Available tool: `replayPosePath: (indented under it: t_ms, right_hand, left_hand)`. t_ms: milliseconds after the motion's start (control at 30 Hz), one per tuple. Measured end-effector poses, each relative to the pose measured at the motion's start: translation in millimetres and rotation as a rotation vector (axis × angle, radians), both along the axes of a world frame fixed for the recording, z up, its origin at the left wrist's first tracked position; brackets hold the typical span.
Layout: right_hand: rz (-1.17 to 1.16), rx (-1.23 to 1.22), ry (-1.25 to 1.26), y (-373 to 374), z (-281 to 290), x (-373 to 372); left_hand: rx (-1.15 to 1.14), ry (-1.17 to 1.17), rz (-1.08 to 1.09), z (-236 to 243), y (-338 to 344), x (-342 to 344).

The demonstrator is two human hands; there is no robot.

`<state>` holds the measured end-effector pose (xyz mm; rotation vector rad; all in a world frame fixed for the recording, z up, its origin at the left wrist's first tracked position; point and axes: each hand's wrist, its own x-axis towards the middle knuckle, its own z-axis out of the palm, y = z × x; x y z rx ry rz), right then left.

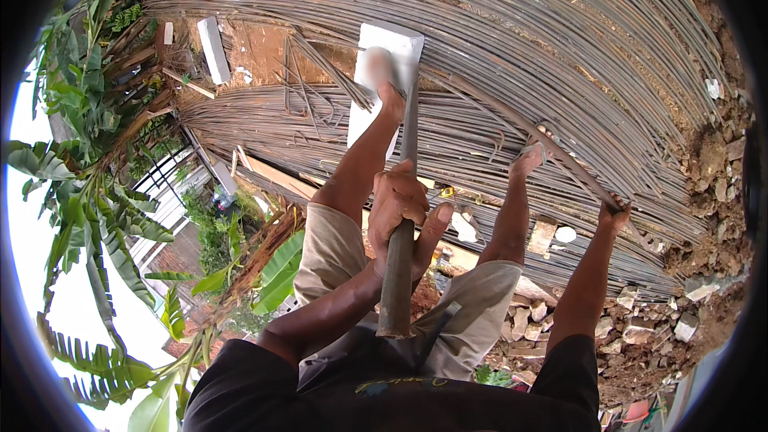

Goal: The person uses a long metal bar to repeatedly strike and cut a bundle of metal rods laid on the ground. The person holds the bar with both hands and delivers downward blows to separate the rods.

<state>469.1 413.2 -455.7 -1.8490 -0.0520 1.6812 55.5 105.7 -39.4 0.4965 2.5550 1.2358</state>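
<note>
My left hand (400,212) is wrapped around a thick grey metal pipe (410,124), its thumb standing off to the side. The pipe's near end points toward my body, and its far end reaches a white block (404,35). To the right, my right hand (616,212) grips a long rusty bar (540,138) near its lower end. That bar slants up and left over a wide bed of steel rebar (576,56). Its far end lies close to the white block, though how it ends there I cannot make out.
My feet rest on the block and on the rebar. Short bent rods (300,84) lie left of the block, near another white block (213,50). Broken bricks (640,332) and soil edge the right side. Banana plants (104,224) stand at left.
</note>
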Motion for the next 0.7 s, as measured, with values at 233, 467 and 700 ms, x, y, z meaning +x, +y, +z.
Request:
replayPosePath:
  t_ms: [233,467,700]
  right_hand:
    - [0.094,-0.06,0.022,-28,-58,-14]
    - [0.046,-0.06,0.165,-35,-79,-27]
    - [0.084,-0.079,0.126,-34,-72,-39]
  left_hand:
    - [-0.703,-0.311,-0.167,66,8,-18]
    - [-0.261,-1.165,-0.03,97,-32,-59]
    - [-0.031,-1.419,0.57,106,10,-49]
